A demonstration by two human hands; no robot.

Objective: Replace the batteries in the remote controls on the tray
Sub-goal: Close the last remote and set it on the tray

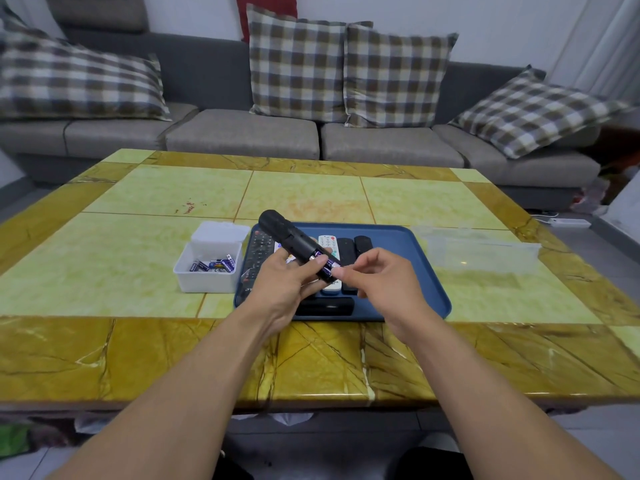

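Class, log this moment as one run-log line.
left hand: holds black device | right hand: pinches battery at its end | tray: remotes lying

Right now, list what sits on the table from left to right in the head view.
White battery box → blue tray of remotes → clear plastic container.

Blue tray (415,244), black remote (291,239), white box (207,278), yellow-green marbled table (138,258), grey sofa (242,133), brown-checked cushions (298,64)
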